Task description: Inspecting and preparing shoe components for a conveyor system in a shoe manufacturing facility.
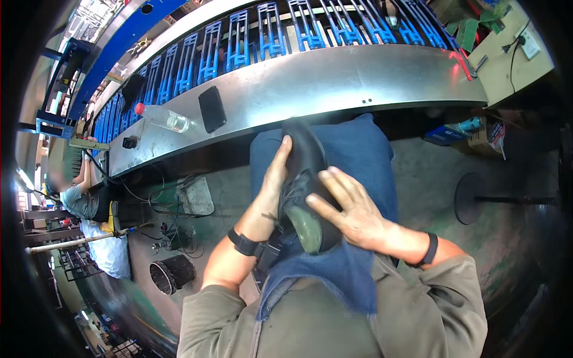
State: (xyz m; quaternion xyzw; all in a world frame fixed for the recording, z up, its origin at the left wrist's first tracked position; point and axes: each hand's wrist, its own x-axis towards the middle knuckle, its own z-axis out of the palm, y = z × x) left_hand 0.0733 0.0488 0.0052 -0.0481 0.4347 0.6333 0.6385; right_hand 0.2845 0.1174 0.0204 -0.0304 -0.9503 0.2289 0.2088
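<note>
A black lace-up shoe lies over my lap, toe pointing away from me. A green shoe last fills its opening. My left hand is closed along the shoe's left side, thumb stretched toward the toe; its other fingers are hidden beneath. My right hand lies against the right side with fingers spread and stretched out, touching the upper near the laces. Under the shoe is blue cloth spread across my legs.
Ahead runs a metal bench edge with a dark phone and a plastic bottle. Behind it stand several blue racks. A black bucket is on the floor at left, and a person works farther left.
</note>
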